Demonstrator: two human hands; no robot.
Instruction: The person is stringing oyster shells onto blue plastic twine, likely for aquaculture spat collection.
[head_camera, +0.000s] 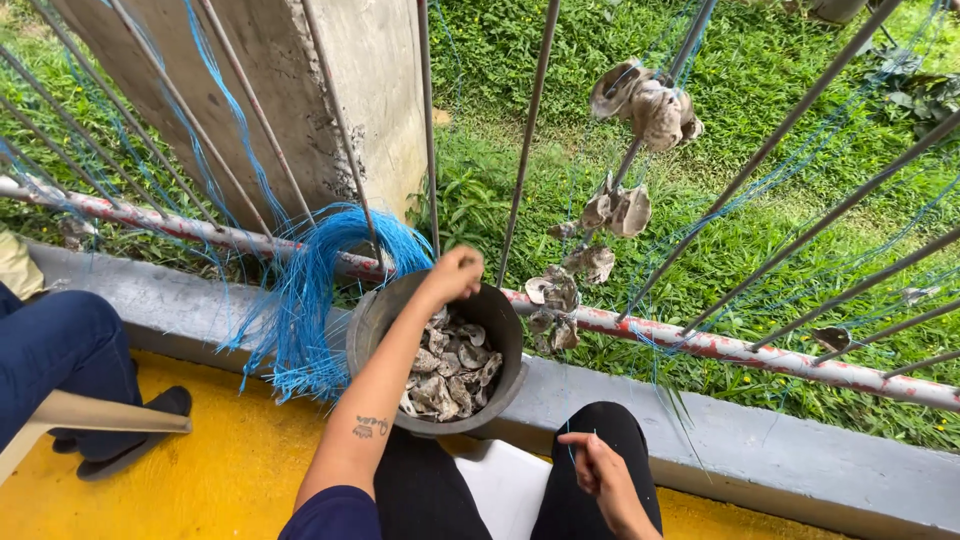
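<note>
Blue plastic twine (310, 300) spills in a thick bundle over a rusted railing (700, 345) at centre frame, beside a dark bucket (500, 330) of oyster shells (445, 375) on a concrete ledge (760, 450). The left hand (455, 272), fingers curled shut on something too small to make out, hovers at the bucket's far rim. The right hand (598, 468), at lower centre, rests on a knee and pinches a thin blue strand. Strung shell clusters (612, 210) hang from lines at upper right. The bucket sits near the ledge's edge, so a nudge could tip it; loose strands could tangle, and sharp shell edges could cut bare fingers.
</note>
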